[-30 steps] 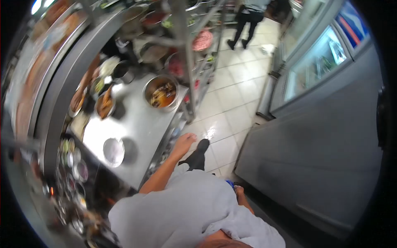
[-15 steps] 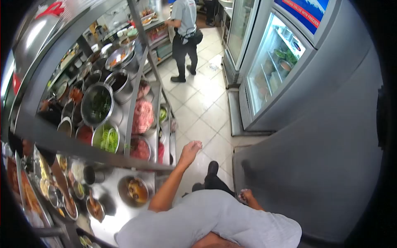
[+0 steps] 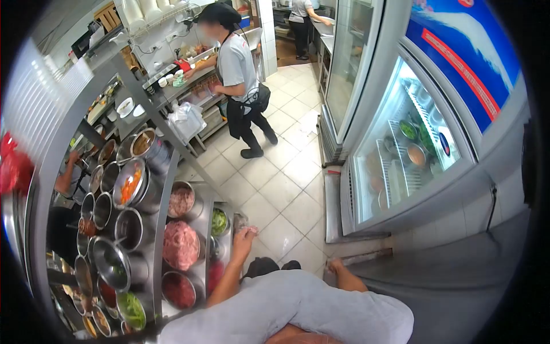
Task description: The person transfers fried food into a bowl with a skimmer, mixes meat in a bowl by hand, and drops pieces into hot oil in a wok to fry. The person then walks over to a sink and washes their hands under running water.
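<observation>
My left hand (image 3: 245, 237) is out in front of my body, beside the metal rack's lower shelf, with its fingers curled; what it holds, if anything, is too small to make out. Low at my right side is my right hand (image 3: 334, 265), partly seen near the grey cabinet, and its fingers are hard to tell. Nearest my left hand are a bowl of green vegetables (image 3: 219, 221), a large bowl of pink meat (image 3: 181, 245) and a bowl of darker red meat (image 3: 178, 289) on the rack.
A co-worker (image 3: 238, 74) stands at a counter ahead on the left, and another person (image 3: 300, 23) is farther back. A glass-door chiller (image 3: 407, 143) stands at the right. Metal bowls and pots crowd the rack's upper shelf (image 3: 163, 212). Tiled floor (image 3: 275, 195) runs between.
The view has moved forward along the aisle. The worktable with the bowl of brown liquid has left view. The co-worker and chiller appear nearer. My left hand is now beside the lower shelf.
</observation>
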Demonstrator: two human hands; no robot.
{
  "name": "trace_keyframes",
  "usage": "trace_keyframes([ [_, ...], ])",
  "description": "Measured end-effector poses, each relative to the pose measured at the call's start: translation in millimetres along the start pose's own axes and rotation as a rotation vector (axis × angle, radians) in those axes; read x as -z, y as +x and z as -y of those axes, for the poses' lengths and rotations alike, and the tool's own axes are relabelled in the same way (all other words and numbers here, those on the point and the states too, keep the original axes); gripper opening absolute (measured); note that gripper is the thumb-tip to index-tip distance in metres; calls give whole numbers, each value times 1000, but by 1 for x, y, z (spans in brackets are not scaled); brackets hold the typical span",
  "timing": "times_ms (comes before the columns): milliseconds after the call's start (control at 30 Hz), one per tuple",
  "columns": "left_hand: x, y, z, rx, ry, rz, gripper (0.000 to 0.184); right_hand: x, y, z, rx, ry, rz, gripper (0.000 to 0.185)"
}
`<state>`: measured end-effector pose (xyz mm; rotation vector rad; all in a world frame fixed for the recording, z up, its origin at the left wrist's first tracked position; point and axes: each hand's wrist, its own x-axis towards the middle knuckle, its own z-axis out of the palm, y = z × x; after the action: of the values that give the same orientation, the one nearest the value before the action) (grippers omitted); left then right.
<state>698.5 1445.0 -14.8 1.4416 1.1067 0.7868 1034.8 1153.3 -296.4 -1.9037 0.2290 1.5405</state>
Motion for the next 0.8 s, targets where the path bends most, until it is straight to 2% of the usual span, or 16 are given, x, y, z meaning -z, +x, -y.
trace_keyframes([
  [133, 2, 85, -14, 41, -149, -117, 24, -26, 52, 160, 346, -234, 47, 20],
  [167, 3, 107, -19, 114, -174, -133, 25, -32, 58, 198, 346, -228, 45, 22],
  [233, 3, 150, -48, 111, -182, -140, 24, -50, 62, 261, 335, -193, 39, 29],
  [300, 2, 197, -48, 115, -185, -137, 23, -57, 59, 290, 347, -213, 19, 34],
  [367, -4, 260, -33, 107, -353, -71, 29, -52, 73, 321, 320, -237, 23, 45],
  [500, -28, 371, -61, 43, -323, 57, 26, -23, 99, 304, 162, -64, -10, 29],
  [533, -34, 396, -76, 45, -326, 57, 26, -14, 102, 301, 220, -159, 19, 27],
  [567, -40, 419, -98, 1, -259, 109, 26, -5, 89, 299, 521, -604, 78, 25],
  [600, -46, 441, -117, -44, -189, 161, 26, 2, 74, 294, 956, -1201, 22, 23],
  [633, -54, 464, -128, -74, -202, 168, 25, 10, 59, 286, 1224, -1504, -80, 21],
  [667, -61, 485, -129, -77, -196, 167, 25, 10, 55, 288, 947, -1297, 11, 20],
  [700, -69, 507, -126, -88, -208, 173, 25, 9, 50, 296, 550, -962, 37, 19],
  [733, -77, 530, -126, -103, -222, 179, 24, 9, 51, 309, 383, -814, 13, 18],
  [800, -86, 568, -132, -100, -162, 189, 24, 11, 60, 340, 243, -702, -22, 16],
])
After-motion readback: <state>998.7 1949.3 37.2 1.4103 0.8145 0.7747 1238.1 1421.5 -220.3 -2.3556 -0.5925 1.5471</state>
